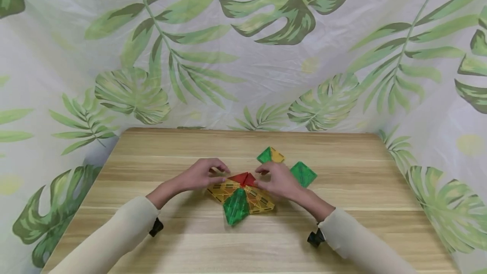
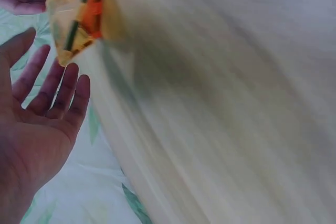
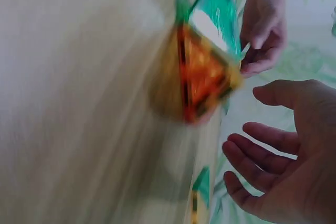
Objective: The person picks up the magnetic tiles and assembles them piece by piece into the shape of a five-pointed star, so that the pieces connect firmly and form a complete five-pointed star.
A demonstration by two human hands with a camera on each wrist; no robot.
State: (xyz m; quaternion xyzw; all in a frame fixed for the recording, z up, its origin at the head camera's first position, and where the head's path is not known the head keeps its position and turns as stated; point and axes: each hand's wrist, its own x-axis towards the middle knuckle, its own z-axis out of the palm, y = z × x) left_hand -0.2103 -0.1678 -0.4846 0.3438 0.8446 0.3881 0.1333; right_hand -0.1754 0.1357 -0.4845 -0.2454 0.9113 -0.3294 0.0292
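A built-up shape of translucent magnetic tiles stands on the table, with red triangle tiles (image 1: 239,178) at the back, yellow tiles (image 1: 261,201) to both sides and a green tile part (image 1: 236,208) in front. My left hand (image 1: 203,175) is at its left side; in the left wrist view, the spread fingers (image 2: 65,90) come close to a yellow corner (image 2: 65,53), and contact is unclear. On the opposite side is my right hand (image 1: 280,179), its fingers loosely bent. The right wrist view shows that hand apart from the blurred orange side (image 3: 202,74), with nothing in its grasp.
Behind the right hand lie a green and yellow tile pair (image 1: 271,154) and a green square of tiles (image 1: 303,174). The wooden table (image 1: 171,240) ends at a leaf-printed cloth (image 1: 262,71) behind and at the sides.
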